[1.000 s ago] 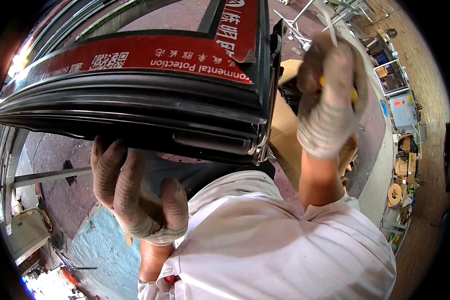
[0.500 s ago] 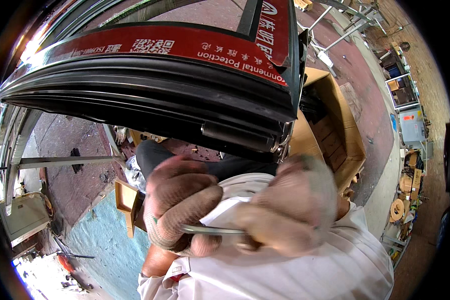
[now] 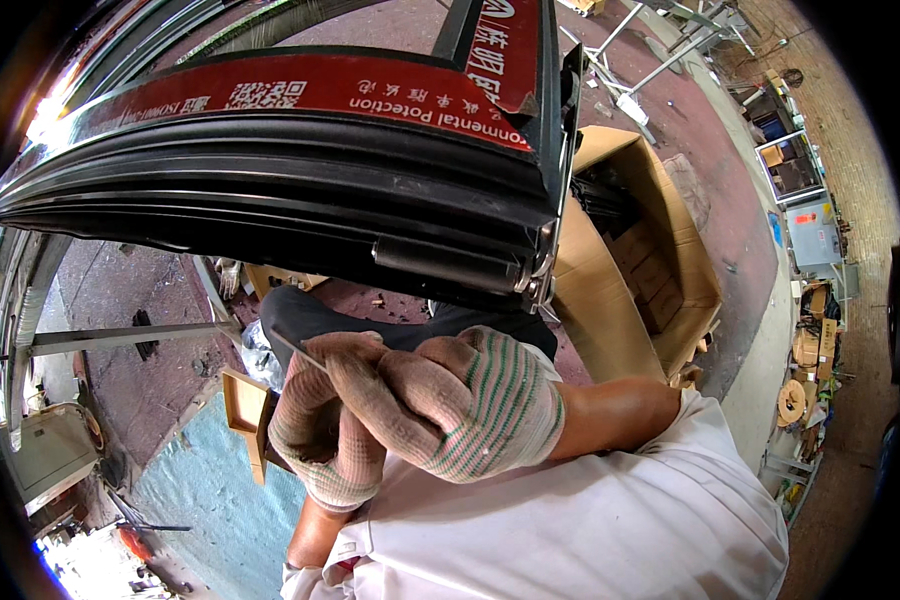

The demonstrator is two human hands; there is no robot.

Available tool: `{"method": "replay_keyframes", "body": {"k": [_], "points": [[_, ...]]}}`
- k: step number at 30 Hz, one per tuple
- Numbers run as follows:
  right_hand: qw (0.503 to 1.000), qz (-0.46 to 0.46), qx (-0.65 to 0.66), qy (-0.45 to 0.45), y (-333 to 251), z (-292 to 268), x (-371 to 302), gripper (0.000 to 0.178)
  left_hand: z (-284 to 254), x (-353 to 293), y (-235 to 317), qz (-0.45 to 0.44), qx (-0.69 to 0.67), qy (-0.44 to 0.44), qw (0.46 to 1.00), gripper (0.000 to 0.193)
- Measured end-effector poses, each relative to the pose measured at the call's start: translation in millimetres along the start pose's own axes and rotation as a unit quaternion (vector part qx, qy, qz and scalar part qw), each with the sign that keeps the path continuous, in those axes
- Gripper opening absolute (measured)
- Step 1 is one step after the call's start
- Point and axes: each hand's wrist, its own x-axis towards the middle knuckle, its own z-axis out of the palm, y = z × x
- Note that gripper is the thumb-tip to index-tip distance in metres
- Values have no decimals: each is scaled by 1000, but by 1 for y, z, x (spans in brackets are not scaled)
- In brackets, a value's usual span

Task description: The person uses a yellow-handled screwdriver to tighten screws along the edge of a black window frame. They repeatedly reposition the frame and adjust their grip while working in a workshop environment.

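Observation:
Both my hands wear stained knitted work gloves and meet in front of my white shirt. A thin metal rod (image 3: 298,346) pokes out at the upper left from between the fingers; the rest of it is hidden. My left hand (image 3: 320,445) is curled closed around its lower part. Laid across it, my right hand (image 3: 460,405) is closed too, its fingers pressed over the left fingers and the rod. Just beyond the hands is a black profile frame (image 3: 300,190) with red printed film (image 3: 370,110). A black cylindrical fitting (image 3: 445,265) sits along its near edge, by a metal bracket (image 3: 538,275).
An open cardboard box (image 3: 610,290) holding smaller boxes stands right of the frame. A small open carton (image 3: 245,400) lies to the left beside a blue-green mat (image 3: 200,480). Metal stand bars (image 3: 130,338) cross at the left. Shelving and clutter line the far right.
My right hand has come leftward onto the left one. The rod, earlier lying level between the hands, now tilts up to the left. The view has shifted slightly.

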Motion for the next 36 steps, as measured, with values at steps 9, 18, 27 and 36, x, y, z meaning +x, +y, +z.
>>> {"method": "replay_keyframes", "body": {"k": [9,18,27,36], "points": [[999,23,31,-16,-2,15,7,50,-3,-11,-7,-60,32,19,998,44],[993,-47,77,72,0,-1,6,34,-8,-1,-5,0,-44,64,997,42],[987,-89,-47,129,83,-58,63,47,-36,16,-18,104,47,-5,993,41],[994,-76,44,57,117,-30,47,48,-31,24,-4,102,79,-53,990,40]]}}
